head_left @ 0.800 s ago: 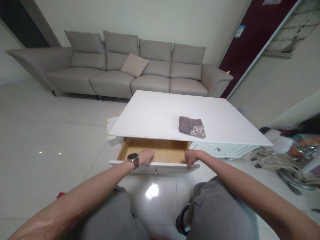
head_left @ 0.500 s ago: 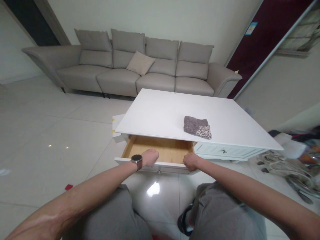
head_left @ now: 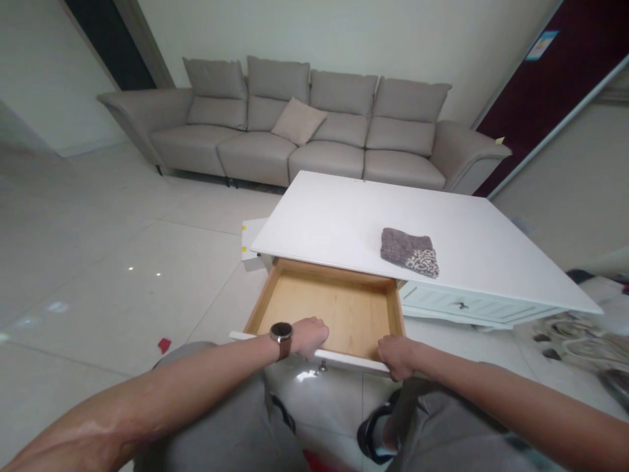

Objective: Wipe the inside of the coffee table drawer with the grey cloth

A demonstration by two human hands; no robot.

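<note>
A wooden drawer [head_left: 339, 308] with a white front is pulled well out of a white coffee table [head_left: 339, 216]. My left hand [head_left: 310, 335], below a wristwatch, is closed over the top edge of the drawer front, left of its small knob [head_left: 323, 366]. At the right front corner, my right hand [head_left: 397, 355] is wrapped round the same edge. The drawer's inside shows bare light wood. On the tabletop lies a folded grey-brown cloth [head_left: 405, 248] with a pale pattern on one corner.
Behind the table stands a long grey sofa [head_left: 324, 157] with a beige cushion [head_left: 299, 121]. A white box [head_left: 251, 242] with yellow marks sits by the table's left end. A second, closed drawer [head_left: 457, 303] is on the right. A red scrap [head_left: 164, 345] lies on the tiles.
Both hands have drawn the drawer farther out toward me, so more of its wooden bottom shows. The view has shifted slightly left.
</note>
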